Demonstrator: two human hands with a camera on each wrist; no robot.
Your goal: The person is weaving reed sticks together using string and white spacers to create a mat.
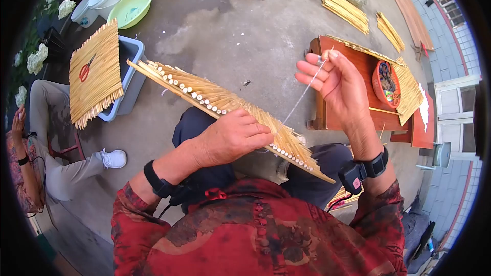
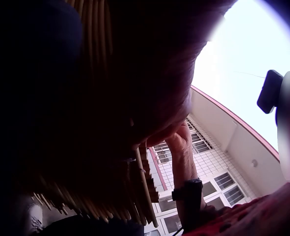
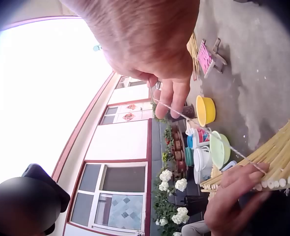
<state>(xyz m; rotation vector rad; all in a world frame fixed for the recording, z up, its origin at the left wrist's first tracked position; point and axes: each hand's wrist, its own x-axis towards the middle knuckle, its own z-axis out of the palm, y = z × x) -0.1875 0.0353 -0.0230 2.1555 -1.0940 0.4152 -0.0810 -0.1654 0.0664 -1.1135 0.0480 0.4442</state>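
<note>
A mat of straw-coloured stalks (image 1: 220, 92) lies tilted across the person's lap, its near edge a row of round white cut ends beside a long thin stalk. The left hand (image 1: 230, 135) grips that edge, thumb and fingertips close together at the stalks. Raised to the right, the right hand (image 1: 341, 84) pinches a pale thread (image 1: 305, 93) between thumb and forefinger, its other fingers loosely spread. In the right wrist view the thread (image 3: 204, 129) runs taut down to the mat by the left hand (image 3: 233, 196). The left wrist view is mostly dark.
Left, a finished-looking stalk mat (image 1: 97, 89) with red scissors (image 1: 86, 70) lies on a blue-grey tub (image 1: 132, 89), beside a seated person (image 1: 66, 158). Right, a reddish wooden table (image 1: 337, 87) bears an orange basket (image 1: 377, 89). Stalk bundles (image 1: 345, 11) and basins (image 1: 130, 8) stand farther off.
</note>
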